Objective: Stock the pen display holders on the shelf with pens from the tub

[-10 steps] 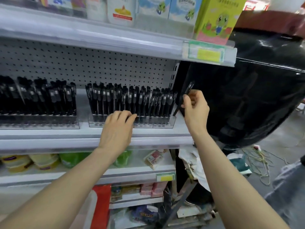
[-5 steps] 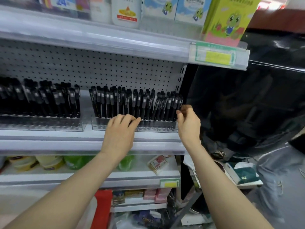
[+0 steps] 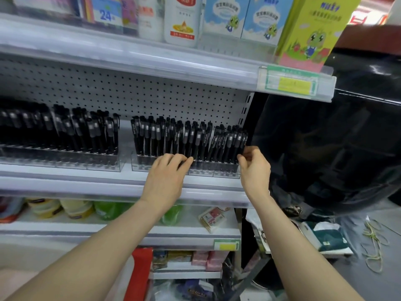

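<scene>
The left hand (image 3: 167, 177) lies flat against the front of the right holder (image 3: 217, 171), fingers nearly straight and together, gripping nothing; their tips touch the lower barrels of the pens (image 3: 186, 137) standing there. The right hand (image 3: 253, 168) is at that holder's right end, thumb and fingers curled and pinching the end pen (image 3: 242, 141), which stands upright in the last slot. The clear holder sits on the shelf (image 3: 86, 183), packed with black pens. A second holder (image 3: 104, 165), also full, stands just to its left in front of the pegboard (image 3: 152, 98).
</scene>
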### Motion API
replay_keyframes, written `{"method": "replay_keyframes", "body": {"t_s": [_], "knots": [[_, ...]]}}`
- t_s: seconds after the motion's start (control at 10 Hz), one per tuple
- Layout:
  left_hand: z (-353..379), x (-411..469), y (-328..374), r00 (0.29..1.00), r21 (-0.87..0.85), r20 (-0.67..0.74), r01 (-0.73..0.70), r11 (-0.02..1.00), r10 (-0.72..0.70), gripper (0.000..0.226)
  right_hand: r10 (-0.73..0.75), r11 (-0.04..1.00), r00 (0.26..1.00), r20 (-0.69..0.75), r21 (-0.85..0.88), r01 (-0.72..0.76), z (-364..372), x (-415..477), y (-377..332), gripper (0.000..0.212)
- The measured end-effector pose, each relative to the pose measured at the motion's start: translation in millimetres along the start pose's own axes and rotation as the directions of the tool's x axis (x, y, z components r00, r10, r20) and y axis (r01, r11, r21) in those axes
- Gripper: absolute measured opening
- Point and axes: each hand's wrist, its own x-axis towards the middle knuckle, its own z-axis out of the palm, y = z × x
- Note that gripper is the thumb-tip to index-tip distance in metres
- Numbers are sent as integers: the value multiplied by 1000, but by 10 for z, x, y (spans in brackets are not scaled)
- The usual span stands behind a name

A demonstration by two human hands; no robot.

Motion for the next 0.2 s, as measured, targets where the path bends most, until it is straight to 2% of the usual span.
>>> {"method": "replay_keyframes", "body": {"t_s": [0.1,0.2], "knots": [[-31,-49,-2,999,2,37,-9,1000,9,68,-18,999,1000,-18,32,19,-27,-115,11,16],[-76,-57,-18,1000,-3,18,-6,1000,6,64,-49,998,994,-95,31,52,-29,-207,7,16]]}}
